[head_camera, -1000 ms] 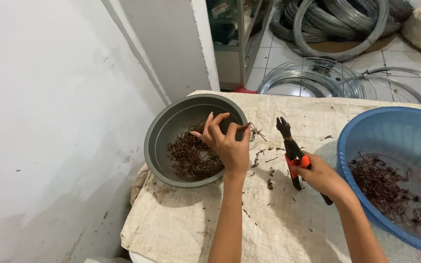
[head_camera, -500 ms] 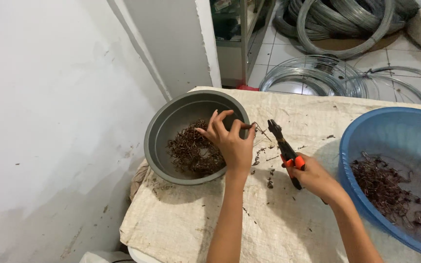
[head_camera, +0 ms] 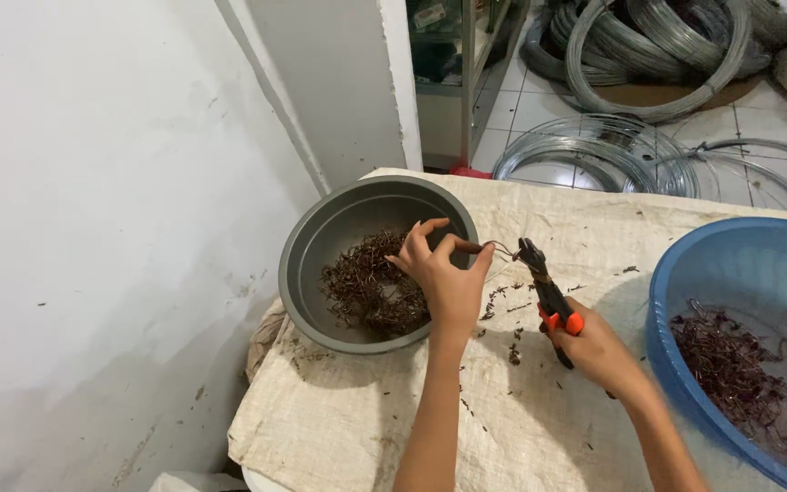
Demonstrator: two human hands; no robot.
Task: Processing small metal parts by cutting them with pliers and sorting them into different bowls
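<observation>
My left hand [head_camera: 444, 273] hovers over the rim of a grey bowl [head_camera: 307, 255] and pinches a small bent piece of wire [head_camera: 494, 246] between thumb and fingers. My right hand [head_camera: 594, 351] grips black pliers with orange handles [head_camera: 548, 296], whose jaws meet the free end of that wire. The grey bowl holds a heap of small brown wire pieces [head_camera: 366, 287]. A blue basin [head_camera: 676, 301] at the right contains more brown wire bits [head_camera: 740, 369].
Both bowls rest on a table covered with a beige woven sack [head_camera: 366, 419], strewn with wire scraps. A white wall [head_camera: 93, 228] stands close at the left. Large coils of grey wire [head_camera: 649, 55] lie on the tiled floor behind.
The pliers have swung left toward my left hand, and their jaws now reach the wire piece that my left hand holds above the grey bowl's rim.
</observation>
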